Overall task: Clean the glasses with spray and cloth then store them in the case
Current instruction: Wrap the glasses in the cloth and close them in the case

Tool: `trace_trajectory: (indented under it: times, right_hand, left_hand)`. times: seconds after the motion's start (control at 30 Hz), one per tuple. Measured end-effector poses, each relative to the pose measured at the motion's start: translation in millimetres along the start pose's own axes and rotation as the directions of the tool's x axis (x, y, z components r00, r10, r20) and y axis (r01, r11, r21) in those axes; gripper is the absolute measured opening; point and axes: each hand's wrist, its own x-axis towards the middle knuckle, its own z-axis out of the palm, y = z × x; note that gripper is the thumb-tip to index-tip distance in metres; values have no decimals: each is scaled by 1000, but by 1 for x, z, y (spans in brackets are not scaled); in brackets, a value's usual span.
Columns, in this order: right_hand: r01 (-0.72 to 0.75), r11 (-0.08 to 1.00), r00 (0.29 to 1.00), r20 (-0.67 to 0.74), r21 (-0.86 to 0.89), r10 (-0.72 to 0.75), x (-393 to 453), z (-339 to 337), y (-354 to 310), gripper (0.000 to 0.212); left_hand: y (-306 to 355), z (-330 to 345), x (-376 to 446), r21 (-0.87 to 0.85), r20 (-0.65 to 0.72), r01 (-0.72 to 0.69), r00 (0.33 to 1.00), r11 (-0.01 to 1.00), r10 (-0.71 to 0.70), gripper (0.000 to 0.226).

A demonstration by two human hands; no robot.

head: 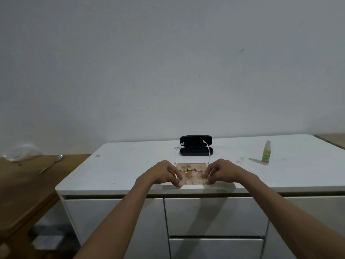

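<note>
Head view: clear-framed glasses [192,165], temples unfolded, pinched by left hand [166,171] and right hand [222,171].

The white tabletop [130,165] carried an open black case [196,145] near its far edge, a patterned cloth [190,176] at the near edge, a small green spray bottle [266,153] standing upright to the right, and its clear cap [242,158] between cloth and bottle.

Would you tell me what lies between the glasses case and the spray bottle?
Head view: only bare white countertop between the case and spray bottle.
</note>
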Motion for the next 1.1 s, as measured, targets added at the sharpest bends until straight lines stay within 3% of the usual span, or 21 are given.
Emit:
trace_trajectory:
  times: [0.33,0.5,0.63,0.8,0.97,1.1]
  right_hand:
    - [54,975,995,-70,-214,-71,-3,7,-6,11]
    - [35,979,984,-165,-199,-69,8,1,-10,17]
    - [-40,988,937,-349,-151,-15,20,0,-13,11]
    - [-58,975,863,-502,-216,-60,40,6,-9,8]
    - [-103,947,827,-555,-303,-88,53,17,-1,17]
    - [-126,932,828,-554,-341,-90,61,25,5,21]
  left_hand:
    - [-4,13,-3,32,-132,-49,990,998,53,6]
    - [-5,9,10,-56,-196,-40,980,998,29,5]
    - [-5,4,22,-195,-288,-22,957,981,-36,7]
    - [-7,10,42,-369,-395,16,902,929,-173,7]
    - [-11,22,55,-368,-481,64,841,927,-249,19]
    - [-14,26,62,-336,-495,124,820,934,-287,14]
